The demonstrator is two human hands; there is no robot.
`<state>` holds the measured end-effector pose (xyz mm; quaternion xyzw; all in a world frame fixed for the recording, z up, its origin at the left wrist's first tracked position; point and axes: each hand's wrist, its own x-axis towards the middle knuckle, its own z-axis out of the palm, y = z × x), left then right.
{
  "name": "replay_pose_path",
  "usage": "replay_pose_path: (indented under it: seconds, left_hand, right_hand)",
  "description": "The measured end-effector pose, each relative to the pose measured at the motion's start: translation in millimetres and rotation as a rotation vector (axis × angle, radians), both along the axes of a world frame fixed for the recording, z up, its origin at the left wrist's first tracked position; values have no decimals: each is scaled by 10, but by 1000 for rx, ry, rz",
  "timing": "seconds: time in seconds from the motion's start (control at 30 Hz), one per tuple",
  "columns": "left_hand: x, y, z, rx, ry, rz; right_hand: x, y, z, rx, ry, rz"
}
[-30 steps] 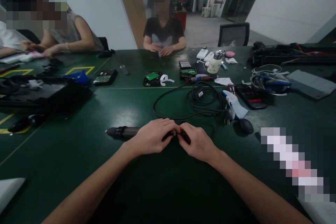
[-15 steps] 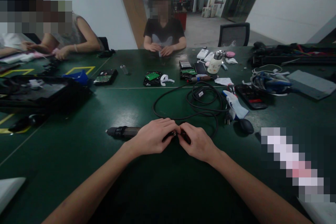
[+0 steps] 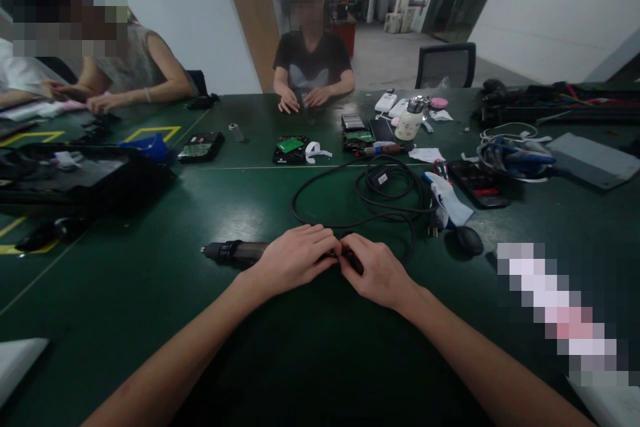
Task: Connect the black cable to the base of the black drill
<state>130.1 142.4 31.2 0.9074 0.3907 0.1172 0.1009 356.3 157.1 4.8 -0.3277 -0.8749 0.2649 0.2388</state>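
Note:
A dark electric screwdriver [image 3: 236, 251] lies on the green table with its tip to the left. My left hand [image 3: 299, 255] is closed over its rear part, thumb and fingers drawn together at the end. My right hand [image 3: 376, 267] meets it there, its thumb and index finger in a pinch. The fingers hide what the pinch holds; a dark bit shows beneath them. Just beyond my hands a black cable [image 3: 310, 181] lies in loose loops, with one strand running close behind my right hand.
A black hand blower bulb [image 3: 467, 241] and a blue-and-white packet [image 3: 449, 200] lie to the right, near a dark case [image 3: 479, 185]. Hard drives [image 3: 291, 148] and a flask [image 3: 410, 121] stand farther back. A black tray [image 3: 90, 177] is at left. Co-workers sit across the table.
My left thumb and fingers have closed together at the screwdriver's end, covering a small shiny part seen before. My right hand hardly moves. The co-worker opposite has parted their hands.

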Motion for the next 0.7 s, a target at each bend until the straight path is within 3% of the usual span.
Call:
replay_pose_path:
  seconds: [0.3, 0.7]
  left_hand:
    - [-8, -31, 94, -79, -96, -16]
    - [-10, -33, 87, -84, -104, -8]
  right_hand:
    - [4, -1, 5, 38, -24, -3]
    - [1, 0, 2, 31, -21, -7]
